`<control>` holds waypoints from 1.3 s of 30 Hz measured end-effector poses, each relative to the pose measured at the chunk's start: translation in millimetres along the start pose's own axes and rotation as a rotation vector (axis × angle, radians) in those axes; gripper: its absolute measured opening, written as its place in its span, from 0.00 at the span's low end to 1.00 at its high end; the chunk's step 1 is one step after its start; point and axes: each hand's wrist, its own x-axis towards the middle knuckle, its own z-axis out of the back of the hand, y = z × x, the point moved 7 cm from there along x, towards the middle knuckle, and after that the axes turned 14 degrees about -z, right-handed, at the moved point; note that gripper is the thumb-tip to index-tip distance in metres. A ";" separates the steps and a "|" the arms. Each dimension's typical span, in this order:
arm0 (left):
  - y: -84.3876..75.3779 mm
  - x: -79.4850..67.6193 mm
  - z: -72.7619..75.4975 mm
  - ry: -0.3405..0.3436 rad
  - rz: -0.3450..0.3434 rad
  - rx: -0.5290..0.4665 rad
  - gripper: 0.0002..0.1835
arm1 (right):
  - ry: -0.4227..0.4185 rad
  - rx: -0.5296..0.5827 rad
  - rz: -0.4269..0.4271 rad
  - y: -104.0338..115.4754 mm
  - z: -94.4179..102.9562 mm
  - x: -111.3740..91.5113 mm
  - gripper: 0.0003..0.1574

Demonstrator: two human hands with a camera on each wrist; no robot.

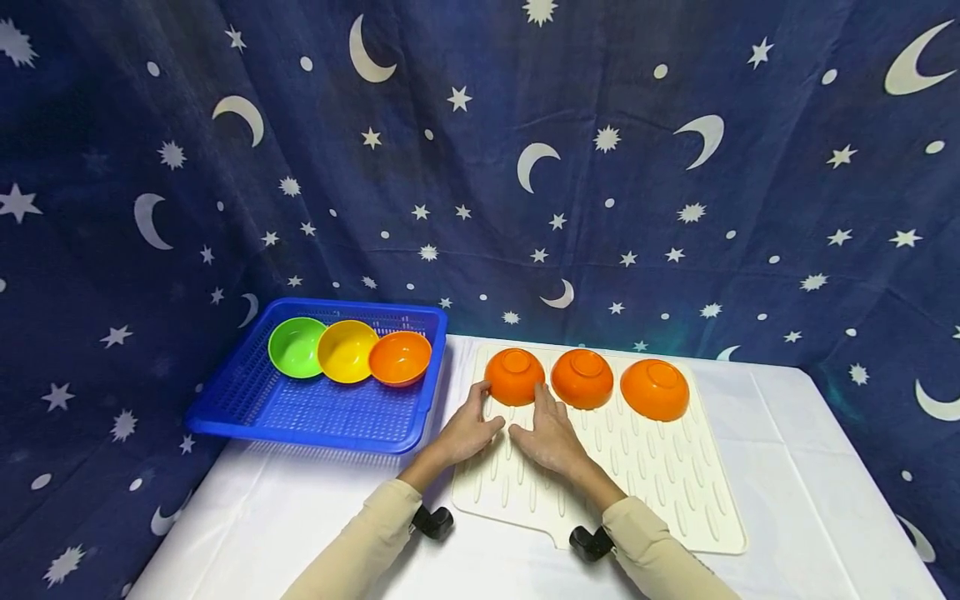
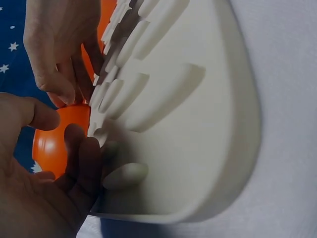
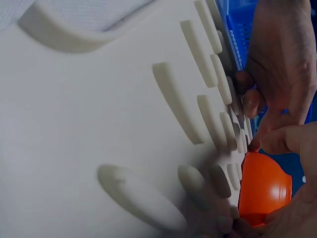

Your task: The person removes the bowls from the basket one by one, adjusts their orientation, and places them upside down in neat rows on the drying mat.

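In the head view an orange bowl (image 1: 515, 377) lies upside down at the far left corner of a cream drying mat (image 1: 637, 500). My left hand (image 1: 467, 429) is at its left side, the fingertips at the rim. On the right side, my right hand (image 1: 553, 435) reaches its fingertips to the same bowl. Neither hand's fingers are curled round it. The left wrist view shows the orange bowl (image 2: 52, 146) between the two hands, partly covered by fingers. From the right wrist, the bowl (image 3: 265, 188) appears rim down on the ridged mat.
Two more upturned orange bowls, a middle one (image 1: 582, 379) and a right one (image 1: 655, 390), sit along the mat's back edge. A blue plastic basket (image 1: 300, 432) on the left holds green (image 1: 296, 348), yellow (image 1: 347, 352) and orange (image 1: 400, 359) bowls, upright. A starry curtain (image 1: 480, 167) hangs behind.
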 end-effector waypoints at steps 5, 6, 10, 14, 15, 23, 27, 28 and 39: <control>0.6 -1.0 -1.7 0.022 -0.005 -0.035 0.41 | 0.001 -0.022 0.022 -1.5 0.0 -1.9 0.56; 0.0 -1.4 -2.0 0.019 -0.009 -0.048 0.41 | 0.004 -0.016 0.023 -2.5 0.6 -2.6 0.54; -5.9 -5.8 -1.8 0.011 -0.038 -0.038 0.41 | 0.020 0.018 0.029 -8.4 4.3 -12.2 0.48; -18.0 -16.0 2.7 -0.007 -0.092 0.028 0.37 | 0.013 0.018 0.052 -16.8 7.9 -31.2 0.42; -21.9 -18.7 4.1 -0.011 -0.111 0.039 0.36 | 0.001 0.011 0.060 -19.0 9.4 -36.1 0.41; -52.7 -40.6 9.6 -0.011 -0.288 0.028 0.29 | -0.193 -0.125 0.146 -37.3 36.8 -78.5 0.29; -72.1 -51.3 16.6 -0.007 -0.408 0.055 0.27 | -0.265 -0.186 0.176 -56.5 50.0 -101.0 0.27; -77.0 -53.6 18.8 -0.002 -0.435 0.063 0.27 | -0.273 -0.195 0.175 -64.0 53.3 -105.5 0.26; -110.4 -76.7 60.7 -0.023 -0.667 0.234 0.21 | -0.369 -0.374 0.034 -153.3 87.4 -125.8 0.36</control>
